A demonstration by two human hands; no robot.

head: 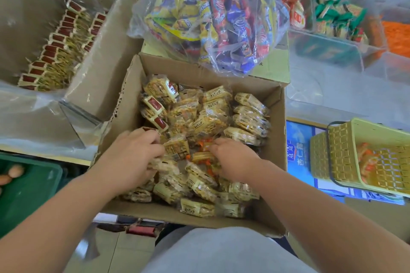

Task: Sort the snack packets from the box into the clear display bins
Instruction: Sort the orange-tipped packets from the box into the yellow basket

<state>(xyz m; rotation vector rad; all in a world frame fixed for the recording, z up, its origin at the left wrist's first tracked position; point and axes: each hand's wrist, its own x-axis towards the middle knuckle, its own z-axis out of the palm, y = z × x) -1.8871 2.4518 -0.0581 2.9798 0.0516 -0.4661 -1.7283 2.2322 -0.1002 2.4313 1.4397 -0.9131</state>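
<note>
Box: an open cardboard box [131, 95] sits right in front of the person, flaps up, between a clear bin on the left and a yellow basket on the right.
Snack packets: the snack packets [213, 117] fill the box in a loose heap. Most are pale yellow wrappers, a few have dark red labels, and some orange ones lie near the middle.
Left hand: the left hand [133, 155] is down in the left half of the box, on top of the heap. Its fingers [155, 139] are bent in among the packets but blurred, so I cannot tell whether they are grasping anything.
Right hand: the right hand [235, 159] is down in the middle of the box, its fingers [216, 147] curled and pinching an orange packet [205, 146].
Clear bin: the clear bin [73, 108] on the left holds red-labelled packets standing in neat rows.
Plastic bag: a clear plastic bag [210, 17] stuffed with yellow, blue and red packets lies just beyond the box.
Yellow basket: the yellow basket [346, 153] has a few orange packets in it.
Far bins: more clear bins [332, 51] to the upper right hold green and red packets.
Green crate: a green crate [28, 190] is at the lower left.
</note>
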